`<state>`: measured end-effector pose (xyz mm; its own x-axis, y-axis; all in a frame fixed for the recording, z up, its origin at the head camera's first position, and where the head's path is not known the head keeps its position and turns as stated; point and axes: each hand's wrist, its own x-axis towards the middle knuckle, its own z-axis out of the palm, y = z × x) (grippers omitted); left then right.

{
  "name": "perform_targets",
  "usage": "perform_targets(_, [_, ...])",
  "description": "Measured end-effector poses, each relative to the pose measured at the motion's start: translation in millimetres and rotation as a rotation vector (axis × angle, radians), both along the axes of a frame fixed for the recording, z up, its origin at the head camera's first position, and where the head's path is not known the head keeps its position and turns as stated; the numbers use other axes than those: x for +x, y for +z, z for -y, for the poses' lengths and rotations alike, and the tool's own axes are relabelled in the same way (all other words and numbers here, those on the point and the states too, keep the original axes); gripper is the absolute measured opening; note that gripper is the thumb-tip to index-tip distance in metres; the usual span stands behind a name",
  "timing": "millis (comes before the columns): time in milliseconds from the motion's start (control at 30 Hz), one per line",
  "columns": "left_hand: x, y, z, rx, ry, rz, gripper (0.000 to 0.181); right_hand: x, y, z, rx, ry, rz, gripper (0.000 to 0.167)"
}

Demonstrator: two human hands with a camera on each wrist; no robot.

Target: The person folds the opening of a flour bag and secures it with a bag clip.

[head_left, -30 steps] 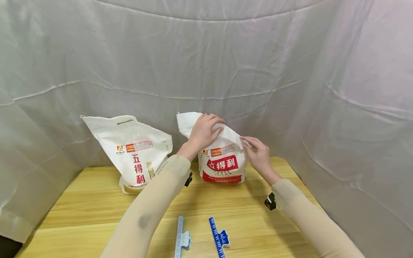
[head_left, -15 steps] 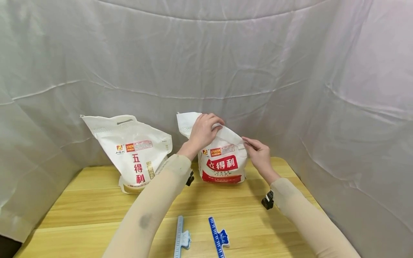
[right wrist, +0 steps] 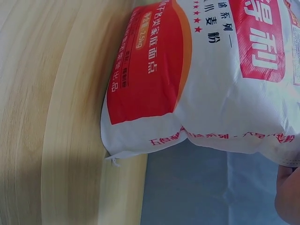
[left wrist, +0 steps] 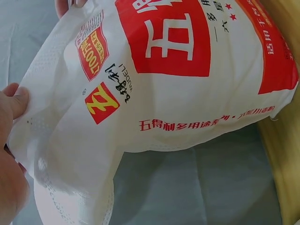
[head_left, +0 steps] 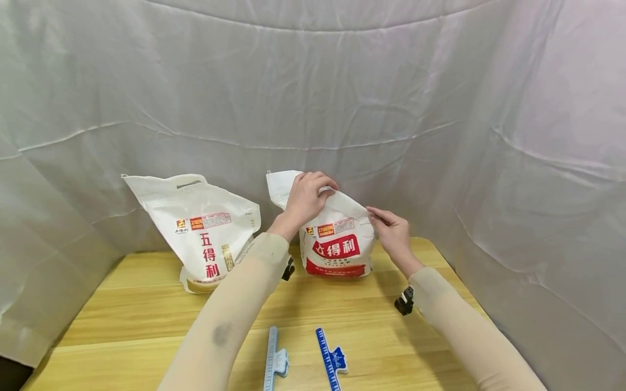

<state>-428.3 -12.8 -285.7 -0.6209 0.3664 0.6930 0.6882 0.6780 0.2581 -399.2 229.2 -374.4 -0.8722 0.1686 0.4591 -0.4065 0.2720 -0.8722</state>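
A white flour bag with red label panels (head_left: pixel 337 247) stands upright on the table, its top bent over. My left hand (head_left: pixel 307 196) grips the bag's top edge left of the middle; in the left wrist view the thumb (left wrist: pixel 18 101) presses on the white plastic, with the other fingers mostly behind it. At the top's right end, my right hand (head_left: pixel 393 234) pinches the corner. Only a bit of that right hand (right wrist: pixel 288 199) enters the right wrist view, beside the bag's side seam. The bag's upper left corner sticks up past my left hand.
A second white flour bag (head_left: pixel 205 239) with a handle slot leans at the left. Near the front of the wooden table (head_left: pixel 332 304) lie a light blue sealing clip (head_left: pixel 276 361) and a dark blue sealing clip (head_left: pixel 332 359). Grey cloth (head_left: pixel 313 92) hangs behind and at both sides.
The loose flap at the bag's top right has been folded down, so the top now slopes smoothly to my right hand. My left hand has barely shifted; the clips and second bag stay put.
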Motion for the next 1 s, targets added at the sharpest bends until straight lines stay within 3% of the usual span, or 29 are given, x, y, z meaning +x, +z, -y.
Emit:
perform_targets(133, [0.6,0.5,-0.9,-0.012,-0.001,-0.014,0.01,1.7,-0.3,-2,0.008,0.014,-0.012,0.025])
perform_targets(367, [2.1,2.1,-1.6,-0.018,0.006,-0.012,0.009,40.4,30.2,5,0.07,0.044,0.027,0.032])
perform_targets(500, [2.5,0.5,-2.0,-0.016,0.003,-0.013,0.009,51.7,31.2,1,0.085,0.067,0.011,0.036])
perform_targets(667, [3.1,-0.7,-0.7,-0.008,0.006,-0.008,0.009,56.8,26.4,-3,0.079,0.083,0.016,0.039])
perform_targets(833, [3.5,0.3,0.8,-0.008,0.01,-0.008,0.009,53.3,10.1,-11,0.122,0.086,0.032,0.039])
perform_targets(1000, [4.1,0.1,1.1,-0.013,0.005,0.003,0.009,61.7,-2.7,-10,0.151,0.131,0.023,0.039])
